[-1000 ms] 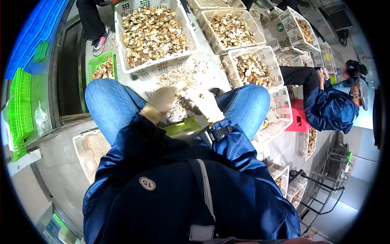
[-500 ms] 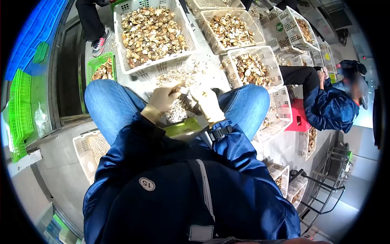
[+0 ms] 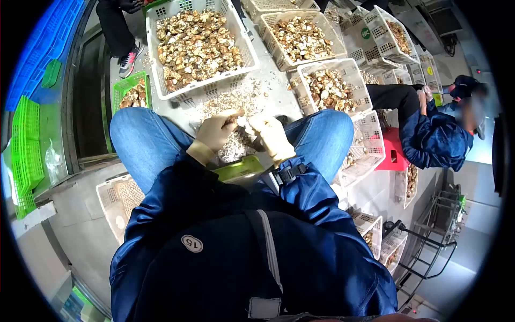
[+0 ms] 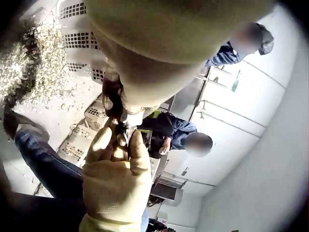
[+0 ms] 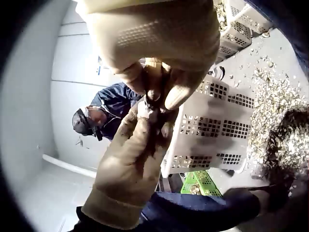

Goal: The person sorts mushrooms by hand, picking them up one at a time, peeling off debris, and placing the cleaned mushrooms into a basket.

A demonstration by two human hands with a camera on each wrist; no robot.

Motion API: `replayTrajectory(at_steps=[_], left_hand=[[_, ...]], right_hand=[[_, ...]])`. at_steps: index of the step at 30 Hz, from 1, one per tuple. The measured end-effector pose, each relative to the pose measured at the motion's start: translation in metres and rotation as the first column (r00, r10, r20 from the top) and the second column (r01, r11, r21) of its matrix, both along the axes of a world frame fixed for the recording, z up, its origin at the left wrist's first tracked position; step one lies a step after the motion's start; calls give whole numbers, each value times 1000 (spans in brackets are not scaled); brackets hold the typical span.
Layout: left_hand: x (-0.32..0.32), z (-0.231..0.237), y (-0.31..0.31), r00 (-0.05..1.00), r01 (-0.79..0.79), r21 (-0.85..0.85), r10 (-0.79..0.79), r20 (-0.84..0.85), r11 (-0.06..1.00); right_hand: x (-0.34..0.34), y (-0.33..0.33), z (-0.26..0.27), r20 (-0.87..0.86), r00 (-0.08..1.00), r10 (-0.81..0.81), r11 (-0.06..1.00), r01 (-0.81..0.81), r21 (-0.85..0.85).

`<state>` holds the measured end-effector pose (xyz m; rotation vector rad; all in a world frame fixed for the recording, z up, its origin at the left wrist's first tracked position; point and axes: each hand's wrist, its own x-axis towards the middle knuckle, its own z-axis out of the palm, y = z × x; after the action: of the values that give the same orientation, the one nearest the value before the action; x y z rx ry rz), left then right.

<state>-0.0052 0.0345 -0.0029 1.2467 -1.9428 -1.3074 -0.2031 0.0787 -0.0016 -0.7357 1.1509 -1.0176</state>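
Note:
Both hands wear cream gloves and meet above a pile of pale trimmings (image 3: 234, 149) between the knees. My left hand (image 3: 213, 132) holds a small pale mushroom piece (image 3: 242, 122) in curled fingers; it lies between the fingertips of both hands in the right wrist view (image 5: 146, 110). Opposite, my right hand (image 3: 273, 140) has its fingers bent round a small thing with a thin bright edge (image 4: 129, 134), too blurred to name. The fingertips of the two hands are close together. Dark smears mark the left glove (image 5: 130, 157).
A large white crate of brown mushrooms (image 3: 206, 83) stands ahead, a small green basket (image 3: 116, 92) to its left. More filled crates (image 3: 360, 107) line the right side. A green container (image 3: 238, 169) lies below the hands. Another person in blue (image 3: 437, 137) sits at the right.
The head view has shifted slightly. Both hands stay close together over the pile, with small finger movements. The person at the right has moved their head a little.

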Motion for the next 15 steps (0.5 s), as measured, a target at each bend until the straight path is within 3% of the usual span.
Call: replayTrajectory(at_steps=[3, 6, 7, 8, 10, 11, 12, 13, 15], left_hand=[[1, -3, -4, 999, 9, 24, -10, 42, 1000], [2, -9, -4, 999, 13, 81, -9, -50, 997], [0, -12, -5, 996, -2, 87, 10, -93, 996], [-1, -14, -5, 990, -18, 93, 30, -137, 996], [-1, -23, -3, 996, -55, 102, 62, -63, 993], [-2, -33, -4, 994, -74, 123, 82, -65, 990], [-2, -43, -4, 993, -91, 145, 102, -66, 985], [-3, -17, -4, 992, -66, 48, 60, 107, 997], [-2, -19, -3, 995, -52, 0, 52, 80, 999]], right_hand=[[8, -1, 7, -285, 958, 29, 985, -76, -157], [-2, 0, -4, -132, 991, -13, 1000, 10, -24], [4, -1, -8, -108, 992, -71, 996, 64, -62], [4, -1, -9, -247, 964, -96, 990, 68, -120], [8, 2, -5, -501, 850, -162, 972, 49, -231], [14, 2, -2, -392, 894, -216, 969, 148, -196], [14, 3, -3, -415, 892, -181, 977, 113, -183], [12, 4, -4, -437, 887, -147, 982, 79, -170], [9, 4, -5, -463, 879, -112, 989, 50, -143]])
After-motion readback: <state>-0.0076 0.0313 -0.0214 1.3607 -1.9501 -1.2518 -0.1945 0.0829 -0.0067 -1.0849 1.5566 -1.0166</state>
